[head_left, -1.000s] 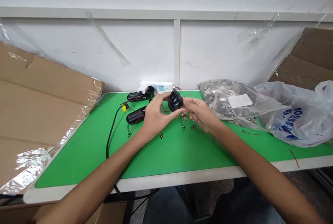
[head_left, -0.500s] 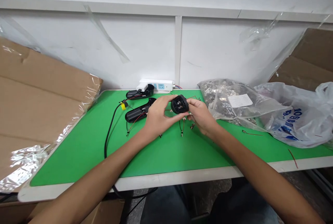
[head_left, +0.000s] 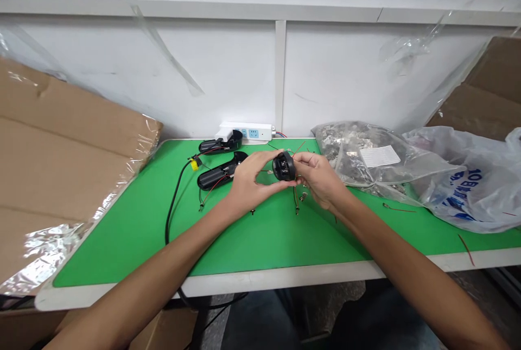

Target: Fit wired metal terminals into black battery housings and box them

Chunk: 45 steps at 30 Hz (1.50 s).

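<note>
Between my two hands, above the green table mat, is a round black plastic housing [head_left: 284,166] with small metal parts inside. My left hand [head_left: 253,177] clasps it from the left, thumb below and fingers above. At its right edge my right hand [head_left: 316,177] pinches with the fingertips, near a thin red wire. A wire lead with a small metal end [head_left: 297,206] hangs or lies just under the housing; I cannot tell which. Left of my left hand lies a black handle-shaped shell [head_left: 215,177] with red and black wires, and a similar black shell [head_left: 220,145] lies behind it.
A white power strip [head_left: 254,132] stands against the wall, its black cable [head_left: 169,220] crossing the mat's left side. At the right lie a clear bag of metal parts [head_left: 350,146] and a white plastic bag [head_left: 459,176]. Cardboard [head_left: 61,165] leans at the left.
The housing has turned in my hands, its open face now angled more to the right. The hanging wire lead has shifted right, and the view has moved slightly.
</note>
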Tool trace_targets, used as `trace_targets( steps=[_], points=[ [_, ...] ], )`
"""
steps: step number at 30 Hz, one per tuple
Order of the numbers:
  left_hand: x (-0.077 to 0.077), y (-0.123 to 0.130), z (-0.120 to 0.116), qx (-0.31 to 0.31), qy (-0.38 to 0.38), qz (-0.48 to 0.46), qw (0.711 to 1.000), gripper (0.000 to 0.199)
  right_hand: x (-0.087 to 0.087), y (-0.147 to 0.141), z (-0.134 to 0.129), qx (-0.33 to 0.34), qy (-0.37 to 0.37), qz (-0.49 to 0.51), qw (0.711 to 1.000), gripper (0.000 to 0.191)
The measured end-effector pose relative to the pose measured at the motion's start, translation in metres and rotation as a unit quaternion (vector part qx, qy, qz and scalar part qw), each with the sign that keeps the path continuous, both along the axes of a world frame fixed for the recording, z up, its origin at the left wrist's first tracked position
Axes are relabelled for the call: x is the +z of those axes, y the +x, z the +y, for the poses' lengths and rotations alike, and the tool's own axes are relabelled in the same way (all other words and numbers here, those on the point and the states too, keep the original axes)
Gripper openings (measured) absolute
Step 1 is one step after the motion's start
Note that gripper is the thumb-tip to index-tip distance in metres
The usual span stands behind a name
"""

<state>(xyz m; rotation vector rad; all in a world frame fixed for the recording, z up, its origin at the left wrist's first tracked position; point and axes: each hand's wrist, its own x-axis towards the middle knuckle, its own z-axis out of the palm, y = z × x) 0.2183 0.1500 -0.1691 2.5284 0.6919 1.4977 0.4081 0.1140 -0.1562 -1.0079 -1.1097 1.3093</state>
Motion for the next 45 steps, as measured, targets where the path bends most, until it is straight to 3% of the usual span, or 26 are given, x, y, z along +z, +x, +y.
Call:
trace_targets(
  steps=[7,11,14,16,19,21,23,28,35,40,45],
  points=[
    [-0.008,-0.004,0.008,-0.016,-0.034,0.046,0.998,0.070,-0.006,0.000,0.006,-0.001,-0.018,-0.002,1.000,0.051],
    [-0.011,-0.002,0.008,-0.018,-0.143,0.071,0.987,0.067,-0.005,0.006,0.010,-0.013,-0.010,-0.071,0.997,0.045],
    [-0.013,0.007,0.007,-0.030,-0.252,-0.016,0.967,0.054,0.004,0.018,0.010,0.004,-0.009,-0.137,0.990,0.043],
    [-0.015,0.013,0.008,-0.048,-0.332,-0.129,0.933,0.049,0.009,0.026,0.010,-0.017,0.015,-0.164,0.986,0.041],
    [-0.016,0.020,0.007,-0.110,-0.459,-0.254,0.844,0.049,0.008,0.031,0.011,-0.058,0.064,-0.187,0.979,0.033],
    [-0.014,0.021,0.002,-0.155,-0.510,-0.275,0.800,0.057,0.004,0.031,0.012,-0.049,0.089,-0.204,0.974,0.033],
    [-0.010,0.020,-0.005,-0.188,-0.524,-0.266,0.787,0.063,-0.001,0.028,0.012,-0.005,0.127,-0.215,0.968,0.037],
    [-0.007,0.013,-0.016,-0.248,-0.486,-0.210,0.811,0.058,-0.001,0.026,0.007,0.151,0.186,-0.192,0.952,0.043],
    [-0.015,0.003,-0.011,-0.208,-0.362,-0.125,0.900,0.062,0.005,0.023,-0.006,0.136,0.271,-0.321,0.897,0.030],
    [-0.010,0.004,-0.016,-0.196,-0.335,-0.084,0.918,0.063,0.008,0.020,-0.012,0.091,0.311,-0.414,0.851,0.027],
    [-0.006,0.006,-0.018,-0.189,-0.276,-0.074,0.939,0.054,0.008,0.016,-0.016,0.086,0.313,-0.445,0.835,0.030]
  ],
)
